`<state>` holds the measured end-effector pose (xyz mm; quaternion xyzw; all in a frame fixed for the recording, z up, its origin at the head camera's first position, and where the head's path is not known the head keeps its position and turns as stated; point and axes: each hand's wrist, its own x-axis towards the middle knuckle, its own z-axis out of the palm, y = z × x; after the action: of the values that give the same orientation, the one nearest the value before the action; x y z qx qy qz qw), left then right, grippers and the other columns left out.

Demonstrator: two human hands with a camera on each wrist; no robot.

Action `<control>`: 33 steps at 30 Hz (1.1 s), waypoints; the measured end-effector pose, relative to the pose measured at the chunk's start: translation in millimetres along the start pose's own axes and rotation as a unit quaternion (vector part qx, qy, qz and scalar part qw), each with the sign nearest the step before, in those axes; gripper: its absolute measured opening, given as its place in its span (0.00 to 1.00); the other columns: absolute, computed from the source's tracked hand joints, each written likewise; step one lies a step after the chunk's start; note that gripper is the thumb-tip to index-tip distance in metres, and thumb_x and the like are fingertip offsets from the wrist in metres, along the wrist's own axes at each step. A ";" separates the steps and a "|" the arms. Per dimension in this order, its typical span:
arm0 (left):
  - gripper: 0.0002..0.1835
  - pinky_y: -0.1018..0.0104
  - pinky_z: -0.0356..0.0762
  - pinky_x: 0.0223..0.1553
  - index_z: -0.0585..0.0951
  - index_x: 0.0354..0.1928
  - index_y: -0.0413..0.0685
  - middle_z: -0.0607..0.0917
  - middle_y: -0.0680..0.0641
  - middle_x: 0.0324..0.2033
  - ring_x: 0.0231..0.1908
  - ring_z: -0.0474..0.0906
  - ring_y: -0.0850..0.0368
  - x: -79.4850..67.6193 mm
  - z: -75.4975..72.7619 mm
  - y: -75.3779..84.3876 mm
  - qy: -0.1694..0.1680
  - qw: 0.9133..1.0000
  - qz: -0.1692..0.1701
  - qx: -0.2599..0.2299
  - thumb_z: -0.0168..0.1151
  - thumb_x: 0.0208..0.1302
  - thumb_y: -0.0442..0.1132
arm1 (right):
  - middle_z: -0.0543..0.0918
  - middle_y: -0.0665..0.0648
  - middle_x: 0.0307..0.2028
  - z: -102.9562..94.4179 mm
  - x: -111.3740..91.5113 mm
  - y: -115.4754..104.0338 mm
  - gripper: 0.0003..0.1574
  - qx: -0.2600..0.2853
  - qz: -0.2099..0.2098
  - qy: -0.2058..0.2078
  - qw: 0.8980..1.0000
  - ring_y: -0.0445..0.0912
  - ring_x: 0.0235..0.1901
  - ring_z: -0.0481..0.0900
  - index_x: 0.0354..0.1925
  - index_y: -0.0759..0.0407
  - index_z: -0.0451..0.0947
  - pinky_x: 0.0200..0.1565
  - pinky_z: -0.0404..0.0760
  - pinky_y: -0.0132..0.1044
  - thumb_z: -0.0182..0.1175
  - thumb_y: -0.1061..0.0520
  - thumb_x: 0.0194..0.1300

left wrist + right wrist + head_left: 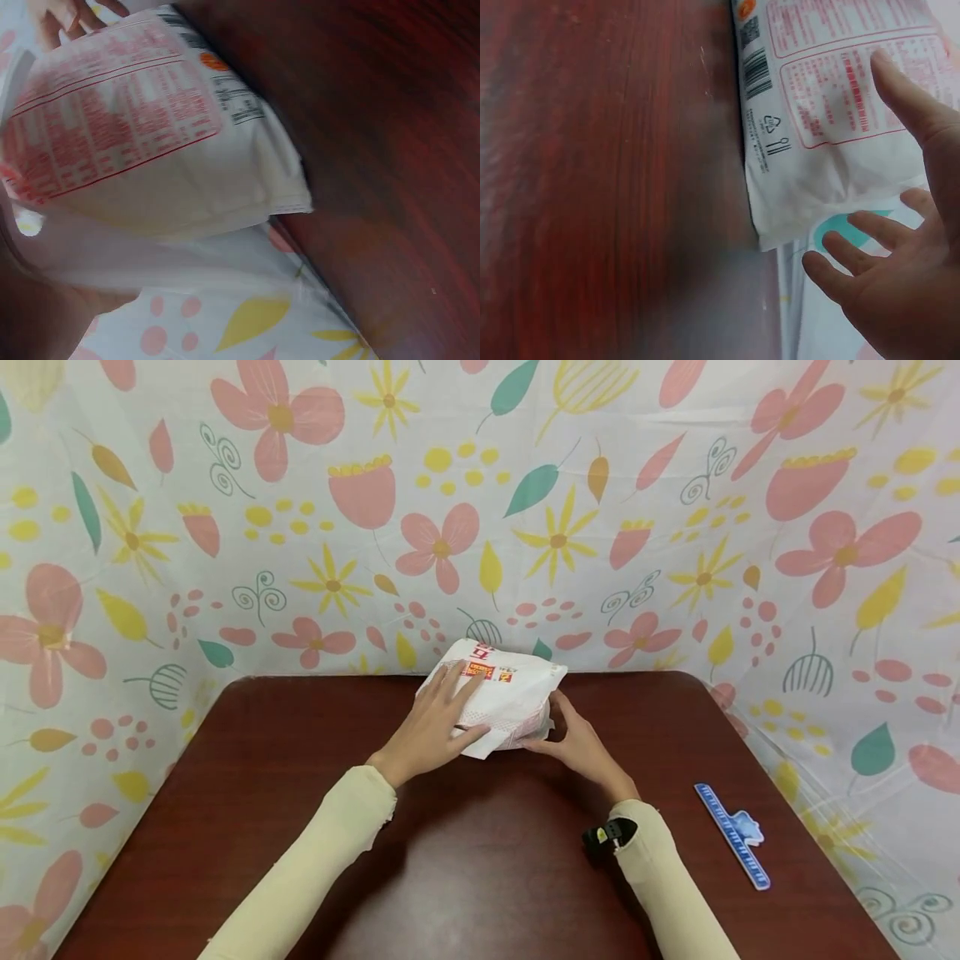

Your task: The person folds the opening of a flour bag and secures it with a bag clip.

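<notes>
A white packet point(525, 693) with red and yellow printing stands near the table's far edge. Fine red text, a barcode and a recycling mark cover its near face, the packet point(840, 142) filling the upper right of the right wrist view. My left hand point(429, 727) lies over its left side with fingers spread on the top. On the right, my right hand point(581, 747) is beside the packet, its thumb toward the front face and its fingers by the side edge. The right wrist view shows that hand's fingers point(840, 251) spread and relaxed. A pale, blurred flap crosses the left wrist view.
A long blue clip point(731, 835) lies on the right part of the dark red-brown table point(495, 877). Behind and along both sides hangs a floral cloth point(480, 485). A black strap point(609, 837) is round the right wrist.
</notes>
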<state>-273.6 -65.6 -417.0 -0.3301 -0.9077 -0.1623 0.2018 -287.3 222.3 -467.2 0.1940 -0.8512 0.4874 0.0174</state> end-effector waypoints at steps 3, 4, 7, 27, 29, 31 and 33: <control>0.41 0.34 0.56 0.67 0.56 0.78 0.51 0.51 0.34 0.76 0.74 0.46 0.32 -1.1 5.4 -1.1 0.003 1.000 0.011 -0.001 0.55 0.70 0.61 | 0.67 0.50 0.68 1.7 5.9 3.6 0.65 0.003 0.026 -0.009 1.000 0.52 0.64 0.69 0.76 0.29 0.45 0.60 0.71 0.61 0.76 0.41 0.52; 0.41 0.33 0.56 0.67 0.56 0.78 0.51 0.51 0.34 0.76 0.74 0.46 0.32 -2.1 7.1 -1.4 0.006 1.000 0.015 0.001 0.56 0.70 0.60 | 0.66 0.49 0.69 3.0 8.0 4.9 0.66 0.001 0.033 -0.012 0.999 0.52 0.66 0.67 0.76 0.28 0.44 0.61 0.69 0.61 0.76 0.39 0.51; 0.42 0.34 0.56 0.67 0.57 0.77 0.51 0.51 0.33 0.75 0.74 0.46 0.32 -3.6 11.4 -1.8 0.019 1.000 0.025 0.001 0.58 0.69 0.59 | 0.61 0.47 0.72 5.2 14.5 7.2 0.69 0.012 0.044 -0.018 0.999 0.50 0.69 0.62 0.76 0.27 0.43 0.64 0.64 0.62 0.78 0.39 0.49; 0.40 0.39 0.54 0.70 0.63 0.75 0.50 0.52 0.32 0.75 0.74 0.49 0.33 -5.0 19.7 -1.0 0.056 0.998 0.027 -0.010 0.62 0.66 0.57 | 0.60 0.49 0.73 13.5 18.3 20.0 0.72 0.005 0.098 -0.011 0.995 0.50 0.71 0.59 0.77 0.33 0.45 0.66 0.61 0.60 0.77 0.32 0.45; 0.40 0.40 0.54 0.70 0.63 0.75 0.50 0.51 0.33 0.75 0.74 0.49 0.34 -4.8 19.1 -0.1 0.051 0.998 0.022 -0.012 0.61 0.67 0.57 | 0.61 0.49 0.72 13.6 18.1 19.9 0.71 -0.001 0.101 -0.007 0.995 0.50 0.71 0.59 0.77 0.33 0.46 0.66 0.62 0.59 0.77 0.31 0.44; 0.39 0.42 0.54 0.71 0.63 0.75 0.51 0.50 0.33 0.75 0.74 0.48 0.35 -4.9 18.5 0.8 0.046 0.999 0.015 -0.017 0.60 0.68 0.57 | 0.61 0.50 0.72 13.7 17.9 19.6 0.71 -0.007 0.102 -0.004 0.995 0.50 0.71 0.59 0.77 0.32 0.47 0.66 0.62 0.58 0.76 0.30 0.43; 0.39 0.44 0.55 0.71 0.63 0.76 0.51 0.50 0.34 0.76 0.74 0.48 0.36 -5.2 17.5 1.8 0.042 0.999 0.010 -0.022 0.60 0.68 0.57 | 0.61 0.50 0.73 13.8 17.5 18.7 0.72 -0.014 0.101 -0.003 0.995 0.50 0.71 0.60 0.77 0.31 0.46 0.66 0.63 0.59 0.76 0.29 0.43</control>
<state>-273.2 -59.6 -434.4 -0.3359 -0.8915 -0.1937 0.2342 -307.7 213.7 -486.1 0.1082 -0.8732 0.4742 -0.0321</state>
